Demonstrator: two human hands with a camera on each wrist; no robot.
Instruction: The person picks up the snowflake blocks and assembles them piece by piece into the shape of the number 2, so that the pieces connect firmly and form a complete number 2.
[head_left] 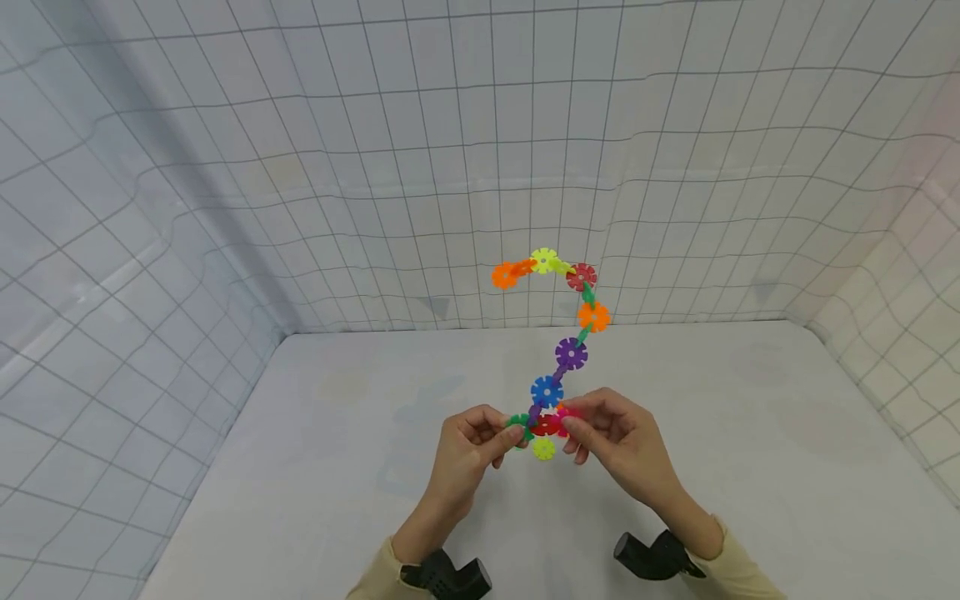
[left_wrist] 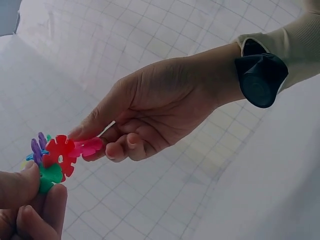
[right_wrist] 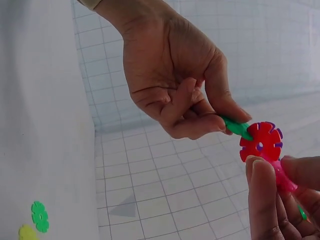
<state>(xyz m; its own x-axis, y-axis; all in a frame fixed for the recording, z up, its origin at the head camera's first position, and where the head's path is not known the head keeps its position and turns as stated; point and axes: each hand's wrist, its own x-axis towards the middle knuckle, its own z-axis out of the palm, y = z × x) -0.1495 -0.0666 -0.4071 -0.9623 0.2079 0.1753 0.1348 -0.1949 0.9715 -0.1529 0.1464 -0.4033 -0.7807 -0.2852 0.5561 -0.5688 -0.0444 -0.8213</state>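
My left hand pinches a green notched plastic disc between thumb and fingers. Facing it, my right hand pinches a pink disc. A red disc sits between the two, slotted together with both. From this cluster a chain of interlocked discs runs up in the head view: a blue disc, a purple disc, an orange disc, a dark red disc, a yellow one and an orange end disc. Fingers partly hide the gripped discs.
A loose-looking yellow-green disc shows just below the hands. Beside it in the right wrist view is another green disc, against the white table. Gridded white sheeting rises behind and at both sides.
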